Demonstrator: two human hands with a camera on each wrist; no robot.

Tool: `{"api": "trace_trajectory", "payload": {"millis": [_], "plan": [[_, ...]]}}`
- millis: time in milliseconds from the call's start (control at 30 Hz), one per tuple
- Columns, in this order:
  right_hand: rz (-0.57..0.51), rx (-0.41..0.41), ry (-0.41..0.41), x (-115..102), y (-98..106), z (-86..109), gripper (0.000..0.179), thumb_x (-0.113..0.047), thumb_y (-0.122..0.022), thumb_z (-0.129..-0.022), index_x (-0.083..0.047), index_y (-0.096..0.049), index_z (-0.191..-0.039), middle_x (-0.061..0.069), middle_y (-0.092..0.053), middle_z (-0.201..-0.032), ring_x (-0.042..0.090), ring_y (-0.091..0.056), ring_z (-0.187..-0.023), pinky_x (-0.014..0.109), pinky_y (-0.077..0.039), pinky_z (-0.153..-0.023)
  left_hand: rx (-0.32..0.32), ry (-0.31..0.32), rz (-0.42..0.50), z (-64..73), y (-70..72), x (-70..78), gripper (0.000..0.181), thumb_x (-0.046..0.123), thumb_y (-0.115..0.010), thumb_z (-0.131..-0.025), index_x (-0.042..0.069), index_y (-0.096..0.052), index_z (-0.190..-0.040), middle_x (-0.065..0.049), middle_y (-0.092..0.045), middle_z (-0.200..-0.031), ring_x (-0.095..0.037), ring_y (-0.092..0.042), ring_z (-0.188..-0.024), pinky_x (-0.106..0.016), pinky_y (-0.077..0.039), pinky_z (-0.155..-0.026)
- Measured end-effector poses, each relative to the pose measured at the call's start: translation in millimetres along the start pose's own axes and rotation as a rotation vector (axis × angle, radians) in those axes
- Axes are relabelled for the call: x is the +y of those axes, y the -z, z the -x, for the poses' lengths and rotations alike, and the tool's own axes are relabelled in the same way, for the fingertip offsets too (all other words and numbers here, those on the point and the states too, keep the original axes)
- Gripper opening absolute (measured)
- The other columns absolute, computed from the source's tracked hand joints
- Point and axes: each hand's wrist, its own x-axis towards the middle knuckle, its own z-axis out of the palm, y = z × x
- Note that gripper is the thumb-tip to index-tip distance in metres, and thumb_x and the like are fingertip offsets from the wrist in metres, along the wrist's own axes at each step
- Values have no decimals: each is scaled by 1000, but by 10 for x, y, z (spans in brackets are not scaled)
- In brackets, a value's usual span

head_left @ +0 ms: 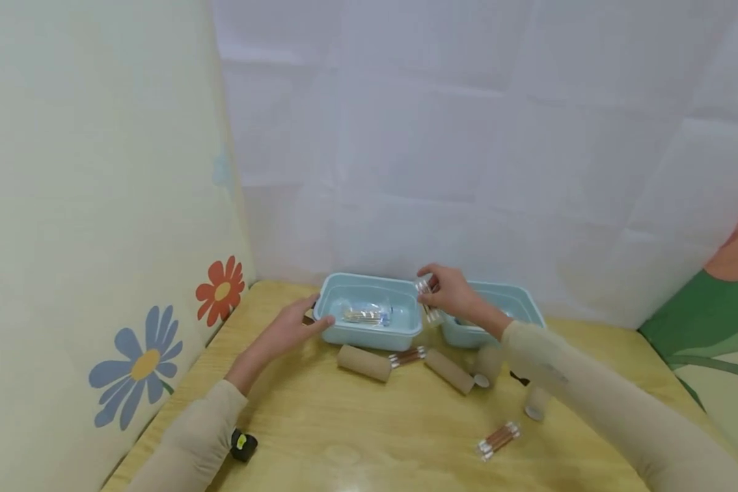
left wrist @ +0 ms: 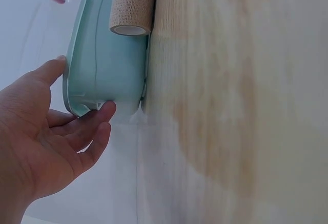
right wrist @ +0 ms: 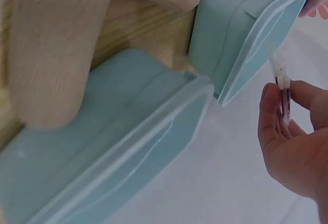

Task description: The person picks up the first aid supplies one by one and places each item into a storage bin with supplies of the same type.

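My left hand (head_left: 292, 326) holds the left end of a light blue plastic basket (head_left: 369, 336); in the left wrist view its thumb lies on the rim and its fingers curl beneath the end. A clear packet of wooden-stick swabs (head_left: 364, 315) lies inside that basket. My right hand (head_left: 452, 290) pinches a small clear packet of cotton swabs (right wrist: 283, 88) between thumb and fingers. It is raised between this basket and a second blue basket (head_left: 516, 301), whose contents are mostly hidden by the hand and forearm.
Tan bandage rolls (head_left: 364, 363) lie before the baskets, another roll (head_left: 449, 371) beside them. Swab packets (head_left: 408, 357) lie between rolls and nearer the front (head_left: 498, 441). A black object with a yellow-green label (head_left: 243, 445) sits by the left sleeve. A white sheet hangs behind.
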Motion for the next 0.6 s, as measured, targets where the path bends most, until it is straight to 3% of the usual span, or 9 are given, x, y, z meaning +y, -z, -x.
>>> {"api": "trace_trajectory", "payload": {"millis": [200,400,600], "plan": [[-82,32,-45,89,-189,-106,50,-4,-76,-92,9,-54,-135,11,-69,-89,21,-68,-74,37,-56,-69,-7,-4,18,-20,-79,-5,74,34,-63,-103,-8,-31,-155,-28,-52,-142,-30,-64,-109,-45,-54,-89],[-127,77,-102,95,-253,-180,49,-4,-76,-91,9,-55,-134,14,-69,-88,23,-69,-71,37,-57,-68,-5,-16,24,-51,-113,4,74,36,-62,-103,-6,-30,-156,-27,-49,-145,-30,-63,-111,-44,-55,-89],[-181,53,-150,78,-295,-236,56,-5,-77,-91,11,-50,-137,15,-68,-91,25,-69,-74,37,-58,-71,-8,-23,28,-68,-106,44,77,40,-62,-103,-5,-30,-157,-27,-47,-147,-31,-62,-113,-45,-54,-90]]}}
